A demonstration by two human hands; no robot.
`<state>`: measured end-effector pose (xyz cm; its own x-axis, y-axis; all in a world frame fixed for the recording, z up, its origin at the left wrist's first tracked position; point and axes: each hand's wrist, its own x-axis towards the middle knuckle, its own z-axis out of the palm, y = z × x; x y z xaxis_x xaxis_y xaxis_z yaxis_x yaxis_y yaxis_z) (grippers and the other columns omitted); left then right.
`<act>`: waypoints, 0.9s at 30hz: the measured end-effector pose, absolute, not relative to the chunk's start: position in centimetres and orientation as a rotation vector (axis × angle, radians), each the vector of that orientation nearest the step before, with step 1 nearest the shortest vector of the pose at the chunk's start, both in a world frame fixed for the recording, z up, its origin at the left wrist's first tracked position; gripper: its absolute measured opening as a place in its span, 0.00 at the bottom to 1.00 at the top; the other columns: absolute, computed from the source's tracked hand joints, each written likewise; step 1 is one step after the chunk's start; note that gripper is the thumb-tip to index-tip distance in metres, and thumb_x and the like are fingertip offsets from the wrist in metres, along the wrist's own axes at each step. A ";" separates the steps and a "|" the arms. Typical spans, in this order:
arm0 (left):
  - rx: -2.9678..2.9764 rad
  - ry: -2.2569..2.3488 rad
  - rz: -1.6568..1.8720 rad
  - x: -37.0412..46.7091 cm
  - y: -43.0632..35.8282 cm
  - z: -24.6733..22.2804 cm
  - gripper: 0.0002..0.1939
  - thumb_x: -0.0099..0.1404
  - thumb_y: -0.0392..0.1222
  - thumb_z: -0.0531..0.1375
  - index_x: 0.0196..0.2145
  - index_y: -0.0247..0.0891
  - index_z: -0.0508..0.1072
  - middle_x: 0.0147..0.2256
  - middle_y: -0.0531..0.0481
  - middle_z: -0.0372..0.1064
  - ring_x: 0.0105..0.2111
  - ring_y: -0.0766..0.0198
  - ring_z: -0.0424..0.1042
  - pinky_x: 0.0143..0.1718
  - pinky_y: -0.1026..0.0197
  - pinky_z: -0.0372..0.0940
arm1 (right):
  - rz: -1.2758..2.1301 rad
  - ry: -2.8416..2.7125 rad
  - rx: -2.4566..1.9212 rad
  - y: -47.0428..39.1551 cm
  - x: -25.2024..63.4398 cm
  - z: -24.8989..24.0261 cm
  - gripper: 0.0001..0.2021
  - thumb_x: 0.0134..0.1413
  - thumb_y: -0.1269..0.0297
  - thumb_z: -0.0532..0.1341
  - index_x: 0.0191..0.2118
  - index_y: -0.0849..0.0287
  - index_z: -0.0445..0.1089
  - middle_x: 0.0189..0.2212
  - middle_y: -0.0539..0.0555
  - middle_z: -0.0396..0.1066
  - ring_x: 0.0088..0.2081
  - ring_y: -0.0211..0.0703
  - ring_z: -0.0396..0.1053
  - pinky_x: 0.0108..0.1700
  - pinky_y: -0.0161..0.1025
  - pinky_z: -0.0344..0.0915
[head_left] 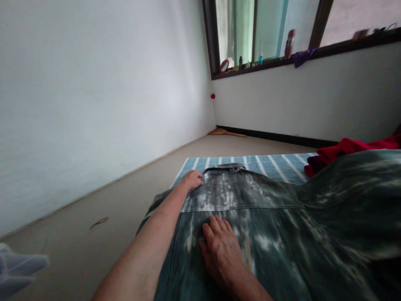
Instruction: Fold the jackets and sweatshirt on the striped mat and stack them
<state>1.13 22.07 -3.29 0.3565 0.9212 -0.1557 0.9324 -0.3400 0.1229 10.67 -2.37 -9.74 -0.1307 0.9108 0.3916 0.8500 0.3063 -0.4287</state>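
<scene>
A dark green-grey denim jacket point(257, 200) with pale blotches lies spread out, back side up, its collar at the far end. My left hand point(192, 179) is at the jacket's left shoulder beside the collar, fingers curled on the fabric; the fingertips are partly hidden. On the upper back below the yoke seam, my right hand point(221, 246) lies palm down with its fingers extended. Under the jacket is a blue cloth with white stripes point(272, 165).
Red clothing point(347, 148) is heaped at the right. A white wall point(109, 92) rises on the left, above a floor point(125, 209) with a small loop point(99, 222). A wooden-looking object point(227, 132) lies in the corner. Small items line the window sill point(266, 65).
</scene>
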 end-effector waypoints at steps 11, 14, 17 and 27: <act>2.309 1.639 0.129 1.1 22.9 -3.1 0.17 0.66 0.51 0.57 0.34 0.32 0.72 0.33 0.51 0.71 0.33 0.63 0.71 0.35 0.59 0.67 | 0.147 -1.992 -1.556 -2.3 10.8 -9.4 0.16 0.61 0.64 0.54 0.52 0.61 0.67 0.55 0.63 0.64 0.58 0.57 0.60 0.58 0.53 0.58; 2.309 1.672 0.168 1.3 23.1 -3.2 0.15 0.66 0.49 0.57 0.38 0.32 0.72 0.36 0.50 0.71 0.35 0.63 0.71 0.36 0.57 0.68 | 0.159 -1.984 -1.559 -2.3 10.8 -9.4 0.15 0.61 0.64 0.53 0.51 0.61 0.67 0.55 0.62 0.64 0.58 0.57 0.60 0.59 0.53 0.57; 2.352 1.723 0.127 1.7 23.3 -3.1 0.14 0.66 0.47 0.58 0.43 0.34 0.71 0.42 0.47 0.70 0.39 0.61 0.71 0.41 0.54 0.68 | 0.169 -1.988 -1.554 -2.3 10.8 -9.2 0.16 0.61 0.64 0.53 0.52 0.61 0.67 0.55 0.63 0.64 0.59 0.56 0.59 0.59 0.53 0.56; 2.578 1.825 0.067 1.8 22.6 -4.7 0.16 0.69 0.49 0.52 0.44 0.36 0.72 0.41 0.45 0.72 0.44 0.57 0.70 0.47 0.52 0.62 | 0.178 -1.986 -1.561 -2.3 10.9 -9.2 0.17 0.61 0.64 0.54 0.54 0.61 0.66 0.56 0.63 0.63 0.59 0.56 0.58 0.60 0.52 0.56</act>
